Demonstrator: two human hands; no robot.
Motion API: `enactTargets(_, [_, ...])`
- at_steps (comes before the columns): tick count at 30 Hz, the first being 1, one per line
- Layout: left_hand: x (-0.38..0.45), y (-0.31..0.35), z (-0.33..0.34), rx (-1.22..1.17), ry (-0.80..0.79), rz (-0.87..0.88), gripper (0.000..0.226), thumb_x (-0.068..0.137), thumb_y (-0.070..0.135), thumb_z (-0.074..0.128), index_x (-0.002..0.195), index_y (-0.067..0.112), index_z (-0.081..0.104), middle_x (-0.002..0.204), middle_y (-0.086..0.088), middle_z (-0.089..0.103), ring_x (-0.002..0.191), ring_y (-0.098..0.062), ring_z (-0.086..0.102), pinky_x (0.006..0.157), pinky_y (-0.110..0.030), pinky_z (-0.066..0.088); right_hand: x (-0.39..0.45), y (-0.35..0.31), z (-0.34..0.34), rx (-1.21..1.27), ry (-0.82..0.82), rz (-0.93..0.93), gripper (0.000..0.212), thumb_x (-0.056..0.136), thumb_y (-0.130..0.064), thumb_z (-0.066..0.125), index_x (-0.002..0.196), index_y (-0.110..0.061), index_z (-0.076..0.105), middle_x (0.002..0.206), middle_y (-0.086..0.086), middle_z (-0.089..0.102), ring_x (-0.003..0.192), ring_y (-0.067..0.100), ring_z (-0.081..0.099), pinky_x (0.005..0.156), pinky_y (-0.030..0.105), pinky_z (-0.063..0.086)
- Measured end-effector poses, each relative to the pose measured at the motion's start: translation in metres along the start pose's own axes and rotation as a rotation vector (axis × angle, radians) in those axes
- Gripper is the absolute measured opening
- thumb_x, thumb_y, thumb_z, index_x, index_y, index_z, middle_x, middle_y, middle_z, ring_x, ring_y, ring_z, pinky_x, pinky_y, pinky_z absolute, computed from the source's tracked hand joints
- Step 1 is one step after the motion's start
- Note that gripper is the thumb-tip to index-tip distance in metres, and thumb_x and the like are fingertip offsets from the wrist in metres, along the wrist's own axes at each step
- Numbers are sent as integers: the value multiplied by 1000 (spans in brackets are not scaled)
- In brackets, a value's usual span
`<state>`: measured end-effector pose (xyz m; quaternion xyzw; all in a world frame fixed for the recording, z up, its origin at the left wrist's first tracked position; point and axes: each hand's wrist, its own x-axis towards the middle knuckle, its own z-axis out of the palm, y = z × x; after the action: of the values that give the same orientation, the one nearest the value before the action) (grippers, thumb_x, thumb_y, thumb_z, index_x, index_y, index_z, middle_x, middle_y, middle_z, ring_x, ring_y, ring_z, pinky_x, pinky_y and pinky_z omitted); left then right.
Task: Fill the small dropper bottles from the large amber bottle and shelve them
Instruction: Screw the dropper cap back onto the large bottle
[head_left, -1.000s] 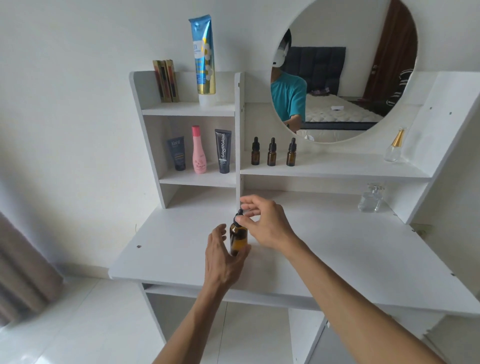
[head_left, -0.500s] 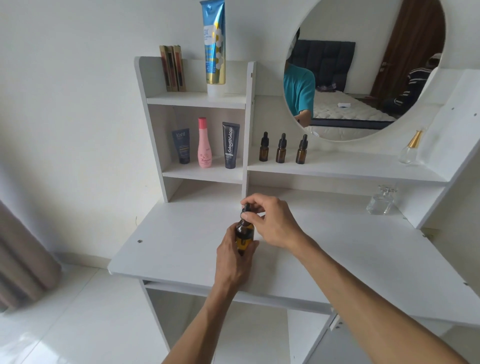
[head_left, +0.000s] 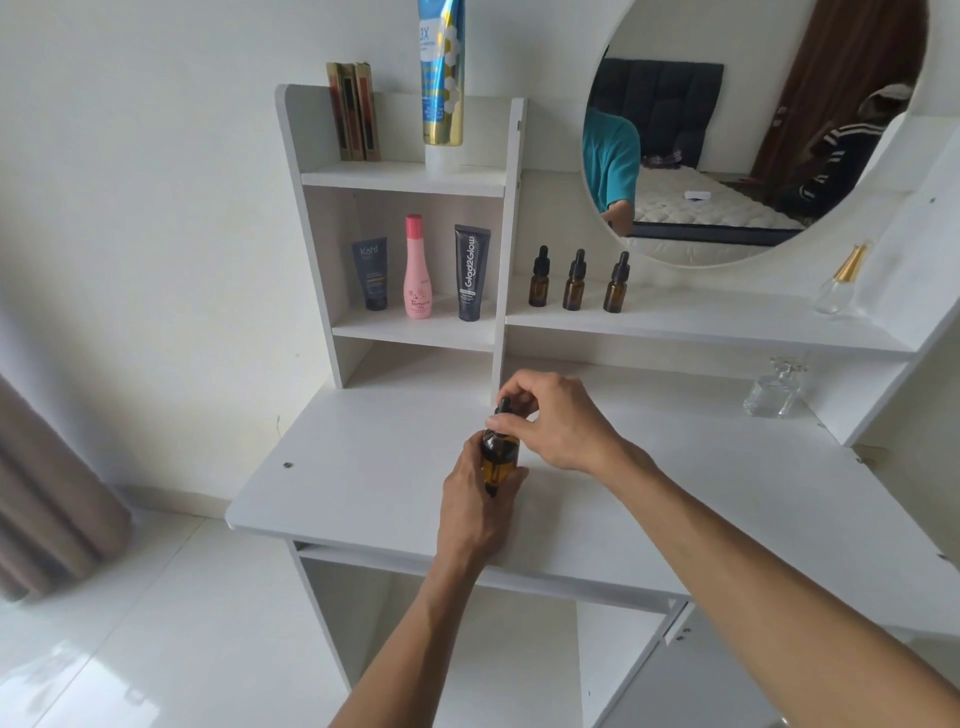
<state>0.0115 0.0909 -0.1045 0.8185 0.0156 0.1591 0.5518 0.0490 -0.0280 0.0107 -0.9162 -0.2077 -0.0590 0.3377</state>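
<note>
The large amber bottle (head_left: 498, 457) stands on the white desk top (head_left: 363, 467), near its middle. My left hand (head_left: 475, 499) wraps round its body from the near side. My right hand (head_left: 556, 421) pinches its black dropper cap (head_left: 503, 408) from the right. Three small amber dropper bottles (head_left: 576, 283) with black caps stand in a row on the shelf (head_left: 727, 319) under the mirror, behind and above the hands.
Two dark tubes and a pink bottle (head_left: 417, 270) fill the left cubby; a tall blue tube (head_left: 441, 83) and slim boxes stand on the top shelf. A round mirror (head_left: 753, 130) hangs behind. Two clear perfume bottles (head_left: 774, 389) sit at the right.
My left hand has closed round the amber bottle's body, having been open beside it. My right hand stays on the cap. The camera moved closer and slightly left.
</note>
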Motion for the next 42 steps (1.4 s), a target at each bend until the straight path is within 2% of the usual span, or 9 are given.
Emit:
enactTargets(5, [-1, 2, -1, -15, 0, 7, 37, 87, 31, 71, 118, 34, 49, 101, 17, 64, 87, -3, 62, 67, -8, 44, 1, -2, -8, 34, -88, -11, 36, 88, -24, 73, 123, -20, 65, 116, -8, 69, 104, 8, 64, 88, 20, 51])
enactTargets(10, [0, 3, -1, -3, -1, 8, 41, 88, 30, 71, 123, 28, 50, 103, 15, 62, 87, -7, 61, 67, -5, 42, 3, -1, -6, 25, -48, -20, 21, 86, -19, 76, 107, -17, 73, 99, -4, 73, 95, 11, 67, 83, 23, 56])
enactTargets(16, [0, 1, 0, 3, 3, 11, 39, 88, 33, 70, 121, 27, 51, 103, 10, 65, 88, -11, 62, 70, -12, 44, 5, 0, -10, 80, -85, -24, 31, 83, -20, 79, 113, -18, 71, 104, -7, 73, 98, 2, 67, 78, 6, 47])
enactTargets(19, [0, 1, 0, 5, 1, 8, 39, 88, 33, 70, 121, 28, 51, 102, 9, 65, 87, -13, 63, 69, -11, 44, 6, 0, -10, 78, -104, -13, 27, 85, -10, 74, 112, -17, 72, 103, -3, 74, 100, 5, 69, 83, 12, 50])
enactTargets(23, [0, 0, 0, 12, 5, 13, 41, 87, 32, 71, 122, 27, 50, 105, 10, 65, 89, -12, 63, 71, -13, 43, 5, -1, -9, 31, -73, -29, 31, 82, -22, 80, 111, -19, 72, 100, -4, 73, 95, 9, 68, 86, 24, 55])
enactTargets(33, [-1, 0, 1, -7, -7, 5, 39, 87, 32, 71, 120, 27, 51, 102, 9, 66, 87, -12, 63, 70, -15, 45, 6, -5, -9, 32, -111, -22, 38, 82, -18, 80, 118, -19, 69, 111, -7, 71, 99, 9, 65, 78, 11, 48])
enactTargets(36, [0, 0, 1, -8, -8, -11, 39, 87, 34, 71, 120, 31, 50, 103, 10, 66, 87, -12, 64, 69, -12, 44, 7, -4, -8, 38, -94, -7, 32, 82, -14, 79, 113, -16, 71, 102, -2, 74, 96, 12, 68, 86, 25, 56])
enactTargets(39, [0, 0, 1, 3, -10, -17, 42, 87, 34, 71, 123, 30, 49, 103, 12, 64, 88, -12, 63, 70, -13, 43, 8, -4, -7, -14, -60, -1, 40, 77, -29, 85, 112, -17, 70, 97, 1, 71, 87, 15, 68, 79, 25, 55])
enactTargets(42, [0, 0, 0, -3, -12, -11, 41, 87, 33, 71, 121, 30, 49, 101, 12, 64, 86, -10, 63, 68, -9, 43, 7, -1, -10, 17, -103, 4, 41, 76, -25, 85, 114, -19, 70, 101, -2, 73, 92, 12, 69, 84, 25, 57])
